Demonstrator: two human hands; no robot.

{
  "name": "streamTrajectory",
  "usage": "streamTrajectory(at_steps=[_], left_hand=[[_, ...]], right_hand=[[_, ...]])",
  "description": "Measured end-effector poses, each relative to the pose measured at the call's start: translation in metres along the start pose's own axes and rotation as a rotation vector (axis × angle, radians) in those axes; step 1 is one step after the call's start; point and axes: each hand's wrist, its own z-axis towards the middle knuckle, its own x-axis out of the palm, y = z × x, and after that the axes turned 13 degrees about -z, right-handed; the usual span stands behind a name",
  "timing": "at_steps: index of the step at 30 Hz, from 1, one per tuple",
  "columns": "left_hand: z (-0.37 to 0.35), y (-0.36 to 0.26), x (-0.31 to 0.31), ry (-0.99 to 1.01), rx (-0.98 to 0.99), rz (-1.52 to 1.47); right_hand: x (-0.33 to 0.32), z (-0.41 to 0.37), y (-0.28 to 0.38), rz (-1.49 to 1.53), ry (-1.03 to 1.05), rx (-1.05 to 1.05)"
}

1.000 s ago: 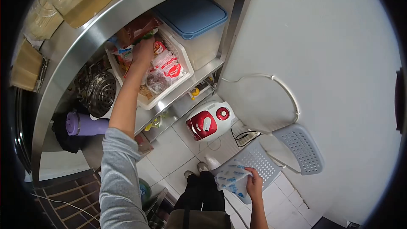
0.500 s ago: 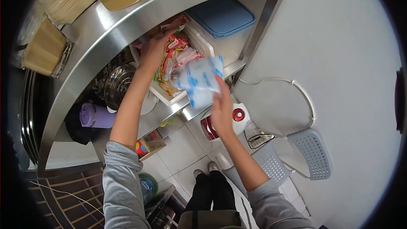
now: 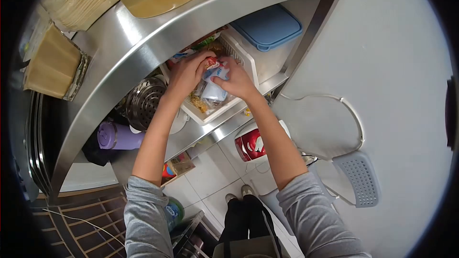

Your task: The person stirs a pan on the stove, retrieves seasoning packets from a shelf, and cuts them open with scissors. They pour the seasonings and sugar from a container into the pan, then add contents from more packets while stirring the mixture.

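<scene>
Both hands reach into a white basket [image 3: 217,114] of packets on the lower shelf. My left hand [image 3: 187,74] is closed on a small red packet [image 3: 210,62] above the basket. Just right of it, my right hand [image 3: 236,80] is closed on a white and blue packet [image 3: 216,86], which lies low among the other packets. Some yellowish packets [image 3: 200,103] show at the basket's near corner. The fingertips of both hands are close together and partly hidden.
A clear container with a blue lid [image 3: 270,26] stands right of the basket. Left are a perforated steel pot [image 3: 145,102] and a purple tumbler [image 3: 117,136]. The steel counter edge [image 3: 158,31] curves above. A red and white appliance [image 3: 251,144] stands below.
My right hand has moved up and into the basket with the white and blue packet. My left hand has come toward it, now with a red packet. The view has shifted slightly.
</scene>
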Motion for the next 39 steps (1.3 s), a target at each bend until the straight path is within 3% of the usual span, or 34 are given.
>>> streamTrajectory(at_steps=[1, 2, 4, 7, 9, 10, 12, 14, 16, 18, 21, 29, 39], left_hand=[[0.0, -0.007, -0.002, 0.06, -0.193, -0.034], [0.002, -0.01, -0.001, 0.058, -0.198, -0.035], [0.006, -0.012, 0.002, 0.088, -0.386, -0.225], [0.01, 0.003, 0.009, 0.135, -0.401, -0.244], [0.007, 0.02, 0.016, 0.161, -0.413, -0.23], [0.007, 0.024, 0.018, 0.179, -0.423, -0.219], [0.005, 0.032, 0.026, 0.213, -0.422, -0.21], [0.001, 0.043, 0.033, 0.339, -0.17, -0.101], [-0.001, 0.042, 0.038, 0.404, -0.276, -0.109], [-0.001, 0.041, 0.041, 0.421, -0.147, -0.037], [0.001, 0.041, 0.043, 0.411, -0.181, -0.08], [-0.002, 0.048, 0.058, 0.33, -0.214, 0.096], [-0.01, 0.051, 0.066, 0.215, -0.274, -0.016]], right_hand=[[0.002, 0.001, -0.002, 0.049, -0.166, -0.136], [0.004, 0.001, -0.004, 0.102, -0.333, -0.27], [0.007, 0.002, -0.004, 0.213, -0.325, -0.252], [0.01, -0.016, -0.007, 0.087, -0.332, -0.209], [0.004, -0.032, -0.014, 0.405, 0.203, 0.083], [0.011, -0.04, -0.02, 0.406, 0.201, 0.084], [0.021, -0.053, -0.029, 0.928, 0.215, 0.115], [0.018, -0.053, -0.039, 0.899, 0.234, 0.109], [0.008, -0.046, -0.039, 0.875, 0.324, 0.298], [0.006, -0.041, -0.041, 0.869, 0.332, 0.337], [0.017, -0.038, -0.05, 0.824, 0.204, 0.221], [0.023, -0.051, -0.064, 0.827, 0.24, 0.371], [0.009, -0.037, -0.051, 0.859, 0.301, 0.406]])
